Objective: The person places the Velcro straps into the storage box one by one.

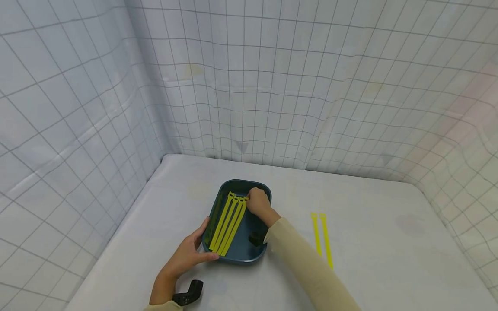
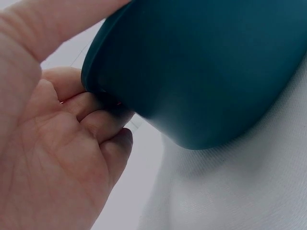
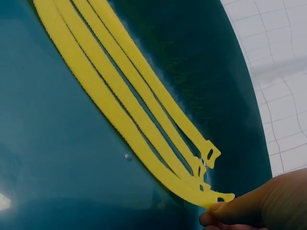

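The left hand [image 1: 188, 255] is gripping the blue-green tray [image 1: 240, 242] at its near left corner, the thumb lying over the near edge and the fingers curling against the outer wall; were that hold slackening during a tug, the tray could be sliding or tipping. To the right, the sleeved forearm [image 1: 307, 263] is lying close to two yellow straps [image 1: 327, 237] on the surface [image 1: 389, 242] beyond the tray's right edge, so a sweep of the arm could be dragging them askew. The black wrist camera [image 1: 256, 238] is hanging over the tray's right side, where it could be knocking the rim. Inside, three straps [image 1: 221, 223] are slanting along the left half, and a fourth strap [image 3: 114, 112] is running just beside them. Farthest off, near the tray's far right corner, the right hand [image 1: 258, 202] is pinching the fourth's slotted head between closed fingertips; because the heads are crowding together, one could be catching its neighbour, or the bending strap could be slipping from so small a hold
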Demonstrator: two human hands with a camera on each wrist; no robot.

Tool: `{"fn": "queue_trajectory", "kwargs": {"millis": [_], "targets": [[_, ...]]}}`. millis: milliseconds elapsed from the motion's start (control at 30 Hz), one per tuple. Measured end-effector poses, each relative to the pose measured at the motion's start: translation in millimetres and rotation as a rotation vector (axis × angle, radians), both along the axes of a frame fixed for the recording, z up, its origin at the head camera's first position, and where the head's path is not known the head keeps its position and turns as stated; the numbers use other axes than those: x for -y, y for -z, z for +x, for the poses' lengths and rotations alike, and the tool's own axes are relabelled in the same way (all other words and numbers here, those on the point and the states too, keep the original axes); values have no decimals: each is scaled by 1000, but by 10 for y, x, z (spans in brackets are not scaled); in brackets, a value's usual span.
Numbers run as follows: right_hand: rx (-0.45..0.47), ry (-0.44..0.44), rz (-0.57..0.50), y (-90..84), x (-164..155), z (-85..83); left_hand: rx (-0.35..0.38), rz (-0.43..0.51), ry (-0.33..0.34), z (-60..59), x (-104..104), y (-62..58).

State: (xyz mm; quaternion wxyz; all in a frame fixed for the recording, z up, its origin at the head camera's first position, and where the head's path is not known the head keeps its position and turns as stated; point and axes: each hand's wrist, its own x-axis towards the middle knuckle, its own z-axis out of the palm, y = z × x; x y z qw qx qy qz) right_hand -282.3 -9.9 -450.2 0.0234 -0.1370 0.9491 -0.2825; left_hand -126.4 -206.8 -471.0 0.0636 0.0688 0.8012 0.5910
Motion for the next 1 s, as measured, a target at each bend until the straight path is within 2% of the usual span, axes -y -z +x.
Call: {"fn": "queue_trajectory", "kwargs": {"millis": [400,700,833,1000], "targets": [[-33,-1,42,-49,1,36,10,-3,2,1,-11,-6],[-129,24,82,-115,-28,20,8,-8,-2,-9,-23,-16],[-137,34,44,-148,-51,-1,17,-6,-1,-6,-24,-17],[-128,4,-39,-225,-120,27,12,-9,-1,1,-17,-20]]}}
